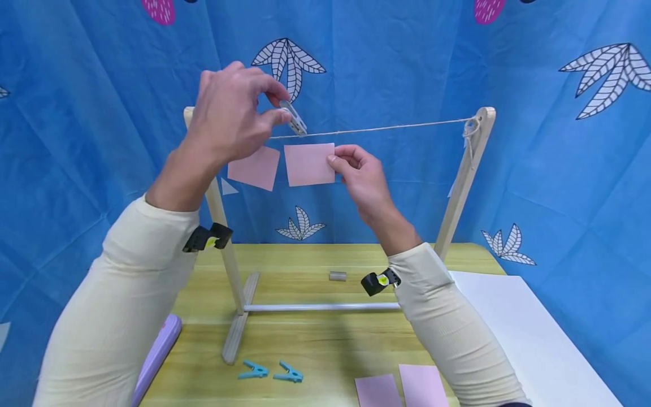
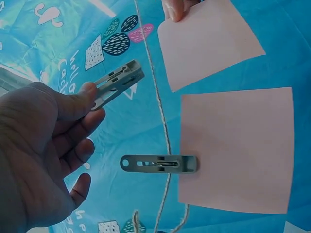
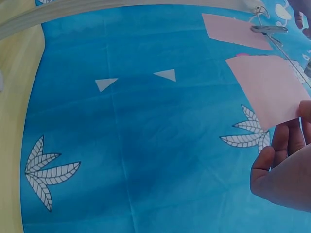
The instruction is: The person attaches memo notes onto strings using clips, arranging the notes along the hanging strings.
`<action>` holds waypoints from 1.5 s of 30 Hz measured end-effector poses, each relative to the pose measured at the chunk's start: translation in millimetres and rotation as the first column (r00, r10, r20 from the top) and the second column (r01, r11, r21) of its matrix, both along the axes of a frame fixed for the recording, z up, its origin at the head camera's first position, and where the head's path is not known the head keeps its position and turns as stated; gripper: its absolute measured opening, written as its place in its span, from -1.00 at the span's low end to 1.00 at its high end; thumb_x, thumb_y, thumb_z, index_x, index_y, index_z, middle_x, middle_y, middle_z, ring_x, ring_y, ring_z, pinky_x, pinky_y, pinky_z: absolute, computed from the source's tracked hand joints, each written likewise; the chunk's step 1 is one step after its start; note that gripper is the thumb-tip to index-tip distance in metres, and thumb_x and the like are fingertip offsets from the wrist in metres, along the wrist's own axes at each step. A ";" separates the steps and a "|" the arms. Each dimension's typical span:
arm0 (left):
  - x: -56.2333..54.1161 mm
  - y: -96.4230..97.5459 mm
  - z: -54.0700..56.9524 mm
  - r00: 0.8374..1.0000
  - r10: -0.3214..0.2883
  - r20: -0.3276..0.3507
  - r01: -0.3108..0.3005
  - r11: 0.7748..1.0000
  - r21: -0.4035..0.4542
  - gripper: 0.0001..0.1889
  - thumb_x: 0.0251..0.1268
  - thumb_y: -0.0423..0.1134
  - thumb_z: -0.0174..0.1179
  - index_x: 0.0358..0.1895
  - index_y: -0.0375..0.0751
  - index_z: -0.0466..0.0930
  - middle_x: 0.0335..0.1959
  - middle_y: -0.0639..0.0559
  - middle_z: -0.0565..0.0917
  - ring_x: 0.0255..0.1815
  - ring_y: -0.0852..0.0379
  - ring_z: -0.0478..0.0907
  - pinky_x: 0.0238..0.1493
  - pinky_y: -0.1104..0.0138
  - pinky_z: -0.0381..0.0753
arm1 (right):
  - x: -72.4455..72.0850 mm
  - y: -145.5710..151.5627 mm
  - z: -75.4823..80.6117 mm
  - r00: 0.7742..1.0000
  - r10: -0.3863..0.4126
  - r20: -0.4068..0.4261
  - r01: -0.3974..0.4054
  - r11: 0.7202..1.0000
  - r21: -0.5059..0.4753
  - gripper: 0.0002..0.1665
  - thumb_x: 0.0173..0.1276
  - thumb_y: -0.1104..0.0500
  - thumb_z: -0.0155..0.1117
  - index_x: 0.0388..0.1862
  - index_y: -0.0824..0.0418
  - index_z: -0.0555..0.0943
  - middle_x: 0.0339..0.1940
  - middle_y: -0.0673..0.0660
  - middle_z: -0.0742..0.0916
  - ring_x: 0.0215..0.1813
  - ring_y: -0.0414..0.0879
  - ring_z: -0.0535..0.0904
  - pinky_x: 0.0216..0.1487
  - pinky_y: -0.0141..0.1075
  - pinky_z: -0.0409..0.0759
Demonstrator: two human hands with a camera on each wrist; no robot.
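Note:
My left hand pinches a grey clothespin between thumb and index finger, its tip at the string. In the left wrist view that clothespin is tilted and stands apart from the string. My right hand pinches the right edge of a pink paper card, held just below the string. A second pink card hangs to its left, partly behind my left hand. Another grey clothespin fastens that card to the string. In the right wrist view the held card is tilted.
The string runs between two wooden posts; the right post carries its knot. On the table lie two blue clips, a small grey cylinder and two pink cards. A white sheet lies right, a purple case left.

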State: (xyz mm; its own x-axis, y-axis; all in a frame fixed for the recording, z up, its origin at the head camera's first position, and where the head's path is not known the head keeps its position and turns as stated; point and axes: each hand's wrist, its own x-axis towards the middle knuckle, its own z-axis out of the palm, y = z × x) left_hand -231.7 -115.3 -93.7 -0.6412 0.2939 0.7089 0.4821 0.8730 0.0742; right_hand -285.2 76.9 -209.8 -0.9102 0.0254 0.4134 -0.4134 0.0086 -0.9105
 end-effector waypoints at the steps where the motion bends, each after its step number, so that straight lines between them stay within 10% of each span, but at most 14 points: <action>1: 0.2 0.4 0.7 1.000 0.000 0.002 0.000 1.000 -0.005 -0.64 0.30 -0.05 0.21 0.06 -0.13 0.68 -0.07 -0.08 0.71 0.04 -0.02 0.45 0.23 0.04 0.21 | -0.1 0.2 -0.1 1.000 0.002 -0.001 -0.002 1.000 -0.003 -0.76 0.37 0.16 0.26 -0.04 0.22 0.60 -0.17 0.04 0.67 -0.14 -0.11 0.52 -0.14 -0.32 0.41; 45: -5.8 7.3 8.3 0.989 0.047 0.143 -0.034 0.995 -0.094 -0.70 0.31 -0.12 0.21 0.05 -0.09 0.69 -0.09 -0.07 0.70 0.10 -0.03 0.34 0.28 -0.06 0.16 | -1.6 -3.1 4.5 0.999 0.032 -0.032 -0.032 0.999 -0.005 -0.84 0.37 0.18 0.25 -0.10 0.18 0.59 -0.27 -0.01 0.66 -0.20 -0.13 0.51 -0.14 -0.29 0.39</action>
State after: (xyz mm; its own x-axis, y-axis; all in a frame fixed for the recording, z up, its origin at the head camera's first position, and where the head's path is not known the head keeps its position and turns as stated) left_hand -237.5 -107.9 -85.4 -0.7478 0.3247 0.5791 0.4364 0.8978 0.0601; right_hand -286.9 73.7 -205.4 -0.8970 -0.0009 0.4421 -0.4421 -0.0098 -0.8969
